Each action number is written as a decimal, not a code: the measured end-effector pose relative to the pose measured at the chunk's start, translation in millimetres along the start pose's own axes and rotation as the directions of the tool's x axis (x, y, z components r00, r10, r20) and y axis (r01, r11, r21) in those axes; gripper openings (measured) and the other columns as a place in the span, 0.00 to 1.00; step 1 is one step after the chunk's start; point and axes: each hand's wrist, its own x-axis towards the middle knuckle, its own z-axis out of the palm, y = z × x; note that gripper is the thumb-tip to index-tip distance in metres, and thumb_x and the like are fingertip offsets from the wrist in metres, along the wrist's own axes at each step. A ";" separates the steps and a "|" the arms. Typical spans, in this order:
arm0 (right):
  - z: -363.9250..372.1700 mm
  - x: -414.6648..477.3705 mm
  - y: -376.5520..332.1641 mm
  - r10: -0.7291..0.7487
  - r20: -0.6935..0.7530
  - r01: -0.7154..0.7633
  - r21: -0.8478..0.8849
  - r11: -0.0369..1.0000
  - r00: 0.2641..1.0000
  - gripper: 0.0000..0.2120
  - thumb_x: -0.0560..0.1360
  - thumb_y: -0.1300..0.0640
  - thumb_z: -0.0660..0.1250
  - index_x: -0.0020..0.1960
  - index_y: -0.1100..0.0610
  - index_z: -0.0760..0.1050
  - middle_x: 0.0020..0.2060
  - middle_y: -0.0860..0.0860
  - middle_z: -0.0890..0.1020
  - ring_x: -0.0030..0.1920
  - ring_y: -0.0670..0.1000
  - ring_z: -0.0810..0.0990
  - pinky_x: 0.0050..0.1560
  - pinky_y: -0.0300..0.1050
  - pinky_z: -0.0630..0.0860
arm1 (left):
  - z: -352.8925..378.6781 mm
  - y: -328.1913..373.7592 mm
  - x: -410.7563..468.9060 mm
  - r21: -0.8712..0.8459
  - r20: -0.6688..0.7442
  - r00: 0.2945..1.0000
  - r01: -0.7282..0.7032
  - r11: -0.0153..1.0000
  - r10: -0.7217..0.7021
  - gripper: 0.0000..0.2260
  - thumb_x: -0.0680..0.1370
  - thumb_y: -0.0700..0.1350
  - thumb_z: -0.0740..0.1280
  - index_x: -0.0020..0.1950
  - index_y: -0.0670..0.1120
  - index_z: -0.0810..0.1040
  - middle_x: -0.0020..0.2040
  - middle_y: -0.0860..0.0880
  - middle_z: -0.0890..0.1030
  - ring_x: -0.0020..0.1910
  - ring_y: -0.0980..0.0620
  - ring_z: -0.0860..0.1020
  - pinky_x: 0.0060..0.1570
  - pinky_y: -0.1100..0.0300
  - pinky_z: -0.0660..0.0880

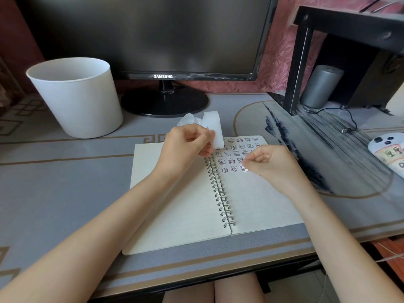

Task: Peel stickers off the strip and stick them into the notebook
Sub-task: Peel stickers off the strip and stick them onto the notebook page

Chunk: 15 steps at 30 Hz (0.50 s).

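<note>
Bare forearms [98, 226] reached up from the bottom of the frame over an open notebook [179, 204]. Just left of centre, the left hand [185, 145] had its fingers curled, pinching the white sticker strip [213, 130] between thumb and fingertips; the strip stood up behind the hand and hung down over the notebook's upper spiral binding [219, 193], with loose translucent coils behind it. Right of centre, the right hand [271, 162] was curled, its thumb and forefinger pinching a small sticker [243, 169] down at the right page, beneath rows of cartoon stickers [237, 147] already covering that page's top. The left page was blank. The notebook lay on a grey desk mat [54, 171] with gold trim. A white plastic bin [76, 95] stood at upper left, a Samsung monitor [153, 36] at upper centre, a grey cylindrical speaker [319, 86] under a black shelf [299, 62] at upper right, and a phone [387, 154] at the right edge
</note>
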 end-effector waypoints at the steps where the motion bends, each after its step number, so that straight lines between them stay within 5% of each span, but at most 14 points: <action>1: 0.5 0.2 0.4 -0.004 -0.006 0.004 -0.004 1.000 1.000 0.07 0.68 0.60 0.74 0.35 0.52 0.79 0.33 0.50 0.82 0.30 0.42 0.75 0.36 0.38 0.70 | -0.1 0.1 0.0 0.000 0.000 1.000 0.000 1.000 0.000 0.09 0.79 0.40 0.66 0.41 0.36 0.79 0.31 0.47 0.79 0.31 0.57 0.79 0.39 0.63 0.80; 15: -0.1 0.6 5.3 -0.026 -0.018 0.025 -0.040 0.999 0.999 0.08 0.68 0.60 0.75 0.41 0.53 0.76 0.33 0.46 0.75 0.31 0.42 0.72 0.35 0.36 0.68 | -0.2 0.5 -0.6 0.002 0.000 1.000 -0.004 1.000 0.004 0.10 0.79 0.40 0.66 0.42 0.34 0.79 0.32 0.47 0.79 0.31 0.56 0.78 0.38 0.64 0.79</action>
